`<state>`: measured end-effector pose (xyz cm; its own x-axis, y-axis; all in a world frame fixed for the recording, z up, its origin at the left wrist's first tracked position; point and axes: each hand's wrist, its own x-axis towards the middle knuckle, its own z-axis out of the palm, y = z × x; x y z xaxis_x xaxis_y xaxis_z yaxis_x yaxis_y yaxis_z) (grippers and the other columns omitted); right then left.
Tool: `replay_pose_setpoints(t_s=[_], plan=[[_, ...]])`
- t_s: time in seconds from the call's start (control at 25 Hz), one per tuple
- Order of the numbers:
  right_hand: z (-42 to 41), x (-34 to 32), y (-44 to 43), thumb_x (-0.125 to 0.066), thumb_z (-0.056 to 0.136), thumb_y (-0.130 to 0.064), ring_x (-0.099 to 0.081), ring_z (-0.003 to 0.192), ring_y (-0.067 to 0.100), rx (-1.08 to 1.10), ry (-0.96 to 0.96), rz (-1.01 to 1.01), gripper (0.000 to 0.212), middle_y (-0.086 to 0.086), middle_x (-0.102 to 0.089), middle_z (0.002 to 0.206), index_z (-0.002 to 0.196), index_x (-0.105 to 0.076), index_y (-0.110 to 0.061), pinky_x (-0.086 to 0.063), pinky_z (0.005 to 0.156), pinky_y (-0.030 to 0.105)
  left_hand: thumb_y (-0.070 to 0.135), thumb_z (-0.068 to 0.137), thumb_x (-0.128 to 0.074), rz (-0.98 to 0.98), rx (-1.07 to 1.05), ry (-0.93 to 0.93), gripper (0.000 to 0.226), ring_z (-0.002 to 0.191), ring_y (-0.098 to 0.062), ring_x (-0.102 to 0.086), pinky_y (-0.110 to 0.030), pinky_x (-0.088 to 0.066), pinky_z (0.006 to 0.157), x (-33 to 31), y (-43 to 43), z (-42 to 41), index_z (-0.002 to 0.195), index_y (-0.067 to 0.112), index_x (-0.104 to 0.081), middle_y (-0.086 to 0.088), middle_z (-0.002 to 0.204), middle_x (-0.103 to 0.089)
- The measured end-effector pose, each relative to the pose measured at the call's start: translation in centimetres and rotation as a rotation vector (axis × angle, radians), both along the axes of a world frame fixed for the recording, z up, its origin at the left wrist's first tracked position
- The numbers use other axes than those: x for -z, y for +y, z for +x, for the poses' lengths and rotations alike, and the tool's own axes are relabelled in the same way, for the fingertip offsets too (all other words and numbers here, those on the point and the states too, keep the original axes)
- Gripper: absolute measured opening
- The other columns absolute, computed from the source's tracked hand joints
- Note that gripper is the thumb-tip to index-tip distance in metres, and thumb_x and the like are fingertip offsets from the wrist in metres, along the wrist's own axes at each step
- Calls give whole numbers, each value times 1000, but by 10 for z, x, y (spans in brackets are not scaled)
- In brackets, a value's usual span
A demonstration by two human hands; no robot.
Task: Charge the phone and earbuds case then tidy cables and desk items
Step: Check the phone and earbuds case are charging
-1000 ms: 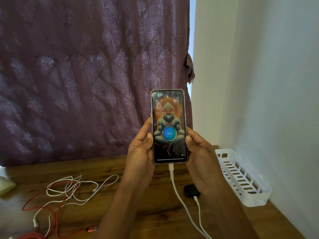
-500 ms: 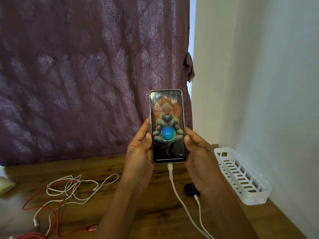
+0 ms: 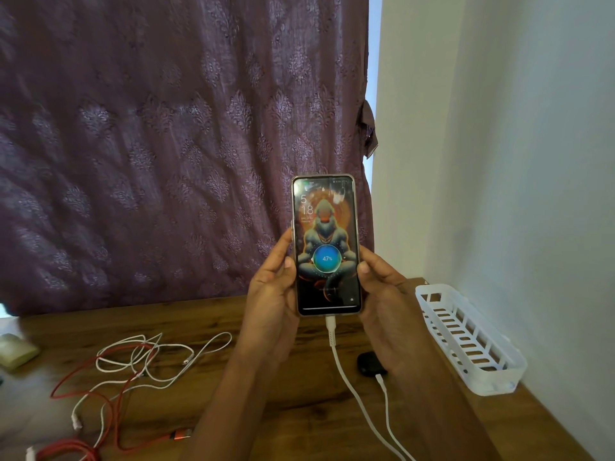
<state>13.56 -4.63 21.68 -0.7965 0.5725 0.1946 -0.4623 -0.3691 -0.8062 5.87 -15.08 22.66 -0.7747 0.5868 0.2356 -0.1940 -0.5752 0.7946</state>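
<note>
Glass-fronted, pale-cased phone (image 3: 326, 247) upright above the wooden counter (image 3: 199, 321), fingers (image 3: 288, 264) of my left hand (image 3: 273, 294) and right hand (image 3: 386, 301) gripping its edges, unmoved this past second; white cable (image 3: 342, 364) plugged in, 47% showing: charging looks confirmed, tidying next.

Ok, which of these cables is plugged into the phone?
The thicker white cable, hanging from the phone. The thinner white cable beside it reaches the earbuds case; the red and white tangle lies loose at left.
</note>
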Motion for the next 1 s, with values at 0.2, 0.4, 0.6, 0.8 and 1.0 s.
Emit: replay_pose_setpoints(t_s=[0.2,0.4,0.6,0.8,1.0], plan=[[2,1,1,-44,92,-8,-64,100,21,-4,-5,-2,28,5,-66,112,114,-59,-15,-56,61,22,6,95,-34,3,-1,1,40,106,-19,-64,-37,-52,88,2,1,2,124,27,-53,-3,119,-65],[6,1,1,-44,92,-8,-67,95,17,-6,-3,13,28,2,-69,107,112,-61,-16,-56,61,22,5,94,-35,-2,-23,-10,39,105,-19,-64,-38,-51,88,1,2,6,122,27,-54,-4,119,-65],[9,3,4,-45,91,-8,-65,99,20,-3,-16,-3,30,4,-67,110,116,-60,-14,-57,63,23,4,95,-34,-6,-30,-9,40,107,-20,-63,-38,-51,88,1,4,10,121,26,-54,-5,121,-64],[7,7,6,-45,92,-7,-66,98,18,-24,-33,-19,30,3,-68,109,116,-60,-13,-57,62,22,6,95,-34,-13,-44,-10,39,109,-20,-62,-38,-50,91,8,3,11,121,26,-54,-5,121,-64],[-3,15,5,-44,92,-7,-69,87,14,-35,-59,-37,27,4,-68,107,110,-62,-15,-55,58,20,9,94,-36,-58,-70,-10,37,102,-17,-66,-36,-52,88,15,0,3,113,32,-57,1,111,-69]])
